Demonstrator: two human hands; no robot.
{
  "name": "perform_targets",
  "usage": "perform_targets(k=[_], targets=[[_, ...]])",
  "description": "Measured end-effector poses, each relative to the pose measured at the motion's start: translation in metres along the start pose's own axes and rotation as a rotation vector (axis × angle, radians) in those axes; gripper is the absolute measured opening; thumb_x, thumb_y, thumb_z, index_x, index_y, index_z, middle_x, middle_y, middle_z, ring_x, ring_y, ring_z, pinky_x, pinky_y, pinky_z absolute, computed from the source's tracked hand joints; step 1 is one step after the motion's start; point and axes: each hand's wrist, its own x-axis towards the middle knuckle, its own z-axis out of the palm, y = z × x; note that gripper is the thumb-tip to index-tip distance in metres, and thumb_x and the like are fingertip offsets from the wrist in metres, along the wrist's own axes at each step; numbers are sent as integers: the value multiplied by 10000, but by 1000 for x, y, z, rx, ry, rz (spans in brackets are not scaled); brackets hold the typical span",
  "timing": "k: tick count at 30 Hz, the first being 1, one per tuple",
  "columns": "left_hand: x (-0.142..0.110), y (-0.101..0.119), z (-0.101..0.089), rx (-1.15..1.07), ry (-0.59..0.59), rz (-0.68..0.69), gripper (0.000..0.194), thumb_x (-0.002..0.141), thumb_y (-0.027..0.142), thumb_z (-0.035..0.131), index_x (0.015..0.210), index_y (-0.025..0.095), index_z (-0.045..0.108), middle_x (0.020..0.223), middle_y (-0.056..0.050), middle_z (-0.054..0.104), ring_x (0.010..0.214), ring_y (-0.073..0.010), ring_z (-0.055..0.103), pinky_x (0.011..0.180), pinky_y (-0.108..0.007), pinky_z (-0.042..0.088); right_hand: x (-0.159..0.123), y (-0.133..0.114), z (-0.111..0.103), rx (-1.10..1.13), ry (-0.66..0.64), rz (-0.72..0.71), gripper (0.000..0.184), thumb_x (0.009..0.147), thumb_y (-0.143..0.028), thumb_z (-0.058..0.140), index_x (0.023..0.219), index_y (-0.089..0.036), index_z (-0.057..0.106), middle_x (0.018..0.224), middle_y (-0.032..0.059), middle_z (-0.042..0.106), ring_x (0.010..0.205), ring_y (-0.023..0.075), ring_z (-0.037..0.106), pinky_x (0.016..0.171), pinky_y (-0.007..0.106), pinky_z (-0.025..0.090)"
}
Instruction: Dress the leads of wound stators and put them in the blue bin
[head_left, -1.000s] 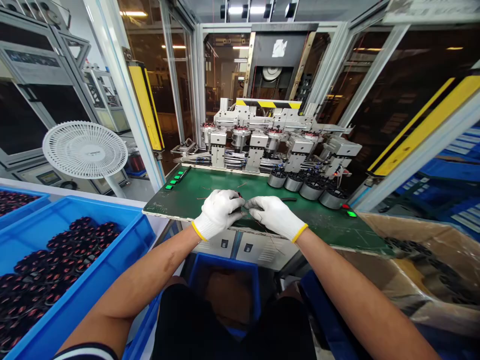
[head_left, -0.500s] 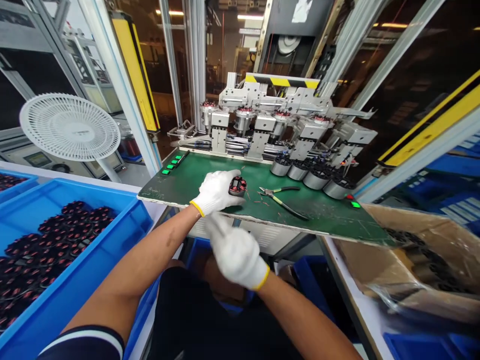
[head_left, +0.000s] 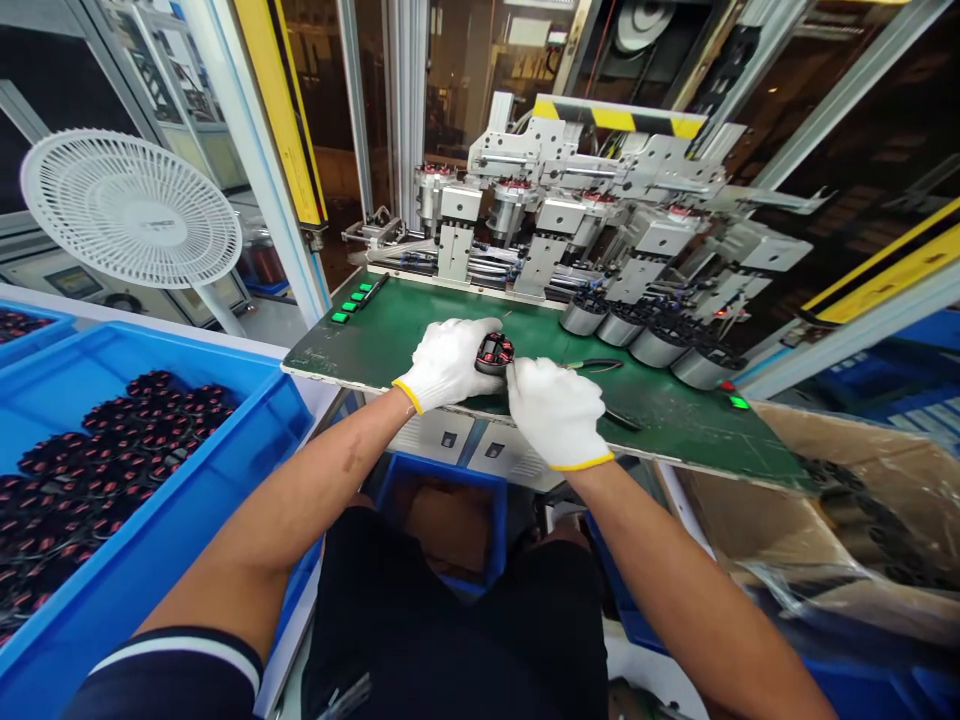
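Nearest, below the tabletop's front edge, a blue bin is seen between the person's legs. Above the near part of the green tabletop, a small round wound core is held by the left hand, whose fingers are curled around its left side. The core is thus placed directly between the two hands: to the right of the left hand, and to the left of the right hand. No marked long axis is shown by so squat a ring; its face, with red windings, is turned upward and toward the viewer. The right hand is partly closed, its fingertips brought to the core's right rim; whether the rim is touched, or a wire is pinched there, cannot be told. The left hand is clearly the one by which the core is borne.

Just beyond the right hand, pliers are partly covered, their handles pointing rightward. Farther back, four metal cylinders are lined up before the machine.
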Motion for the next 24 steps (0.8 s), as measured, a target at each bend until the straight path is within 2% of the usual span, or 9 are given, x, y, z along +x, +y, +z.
perform_targets(k=[3, 6, 9, 10, 12, 15, 18, 20, 24], targets=[[0, -1, 0, -11, -7, -3, 690, 662, 528, 660, 1280, 260, 510, 1123, -61, 654, 1060, -298, 604, 914, -397, 448, 13, 7, -3, 499, -167, 36, 367, 917, -400, 387, 729, -163, 595, 721, 97, 605, 701, 205, 573, 617, 276, 401], [0, -3, 2, -25, -20, -6, 713, 637, 517, 685, 1285, 276, 510, 1122, -52, 658, 1060, -299, 607, 915, -398, 453, 20, 9, -4, 970, -391, 124, 346, 893, -396, 355, 707, -180, 551, 580, 33, 533, 500, 142, 472, 470, 233, 352], [1, -5, 2, -29, -7, 1, 713, 624, 503, 698, 1280, 292, 513, 1096, -47, 663, 1036, -302, 615, 901, -409, 461, 20, 16, -9, 1101, -496, 200, 376, 909, -390, 296, 822, -159, 580, 589, 30, 556, 457, 127, 456, 432, 221, 334], [1, -5, 2, -30, -6, 6, 727, 615, 517, 702, 1280, 293, 513, 1086, -49, 664, 1022, -303, 619, 890, -410, 466, 20, 21, -13, 1013, -471, 194, 388, 918, -392, 297, 873, -155, 601, 619, 37, 583, 478, 131, 484, 449, 223, 349], [1, -6, 1, -34, -17, 14, 766, 587, 554, 715, 1278, 290, 516, 1069, -52, 666, 998, -300, 624, 869, -403, 477, 20, 30, -25, 604, -313, 78, 376, 931, -391, 333, 980, -167, 630, 739, 61, 640, 573, 153, 554, 518, 241, 384], [2, -6, 0, -38, -30, 14, 765, 577, 553, 720, 1266, 283, 527, 1048, -51, 673, 978, -292, 632, 851, -385, 486, 22, 35, -44, -36, -117, -272, 313, 936, -351, 403, 1088, -185, 620, 960, 111, 646, 793, 223, 602, 642, 289, 387], [2, -6, 0, -37, -9, 19, 715, 596, 513, 708, 1250, 282, 538, 1036, -47, 680, 968, -296, 641, 848, -391, 490, 29, 25, -51, -242, -148, -537, 311, 922, -369, 451, 1075, -151, 612, 980, 153, 624, 892, 280, 590, 696, 322, 379], [3, -7, 1, -39, -7, 41, 694, 599, 512, 698, 1237, 287, 544, 1028, -44, 684, 960, -304, 643, 836, -399, 494, 35, 18, -45, -67, -195, -460, 340, 910, -429, 465, 1004, -140, 618, 962, 161, 624, 899, 286, 590, 701, 325, 393], [3, -9, 2, -51, -15, 57, 688, 599, 526, 684, 1232, 298, 540, 1008, -40, 682, 945, -296, 644, 817, -383, 494, 35, 13, -18, 777, -360, 63, 455, 947, -521, 319, 864, -165, 591, 770, 103, 632, 702, 210, 601, 589, 281, 428]])
